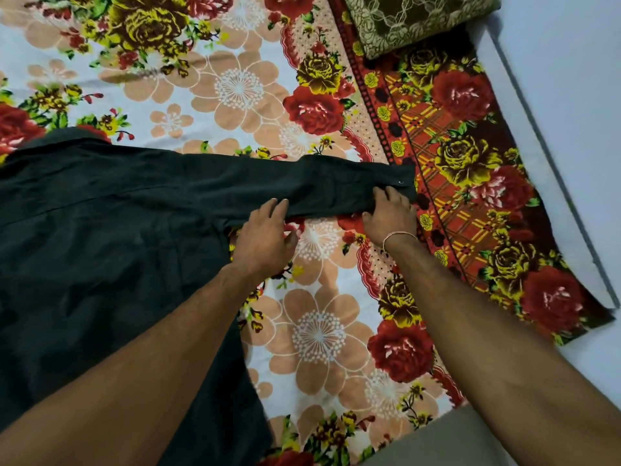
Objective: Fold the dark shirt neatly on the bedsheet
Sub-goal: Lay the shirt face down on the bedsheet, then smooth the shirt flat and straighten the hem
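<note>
- Head view, far left: the dark shirt [100,237] lies spread flat on the floral bedsheet [319,331], its body filling the left side, with what looks like the collar toward the top edge.
- Moving right, your left hand [265,240] sits at the lower edge of the sleeve [302,186], close to where it joins the body; the fingers rest flat and spread on the cloth, nothing pinched that you can see.
- The sleeve's long axis runs straight out to the right, away from the body, so any fold has to carry it back leftward over the body.
- Further right, your right hand [389,213] lies at the cuff [400,183], fingers on the fabric; whether they grip the edge or only press it cannot be told. This is the hand nearer the free end.
- A small button shows on the cuff; no brand, label or writing can be read anywhere.
- Top right lies a folded olive patterned cloth [413,21], well apart from the work.
</note>
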